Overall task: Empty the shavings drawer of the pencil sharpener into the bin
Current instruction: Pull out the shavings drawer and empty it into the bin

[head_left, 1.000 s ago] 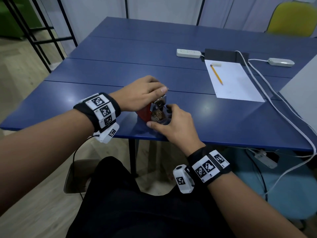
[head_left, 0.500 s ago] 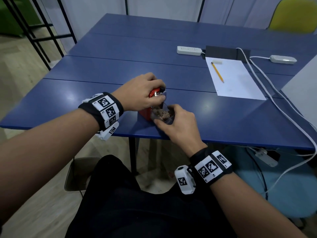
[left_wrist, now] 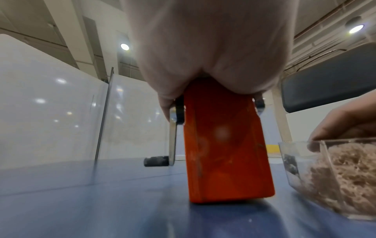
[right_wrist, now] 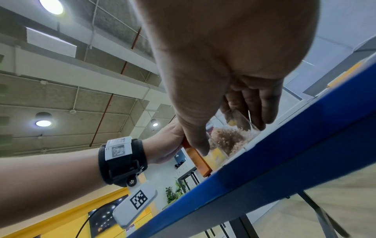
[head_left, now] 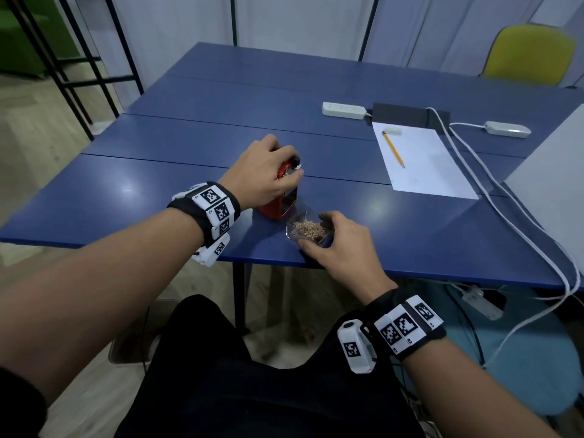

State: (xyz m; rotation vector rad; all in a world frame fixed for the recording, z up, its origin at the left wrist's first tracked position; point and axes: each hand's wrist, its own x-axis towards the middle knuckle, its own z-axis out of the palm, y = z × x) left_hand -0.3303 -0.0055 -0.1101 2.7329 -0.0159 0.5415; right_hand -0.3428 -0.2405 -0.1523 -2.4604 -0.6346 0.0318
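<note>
A red crank pencil sharpener (head_left: 277, 205) (left_wrist: 223, 145) stands near the front edge of the blue table (head_left: 126, 197). My left hand (head_left: 268, 172) grips its top from above. The clear shavings drawer (head_left: 308, 230) (left_wrist: 335, 177) (right_wrist: 230, 140), full of brown shavings, is out of the sharpener and sits on the table just right of it. My right hand (head_left: 335, 245) holds the drawer, thumb on its near side and fingers on its far side. No bin shows in any view.
A white sheet of paper (head_left: 420, 162) with a yellow pencil (head_left: 393, 150) and an eraser lies at the right. Behind it are a white power strip (head_left: 344, 109), a dark block and white cables (head_left: 493, 197). A yellow chair (head_left: 531, 55) stands beyond the table.
My right hand has pulled the drawer out of the sharpener toward the front edge. The left hand has kept hold of the sharpener's top.
</note>
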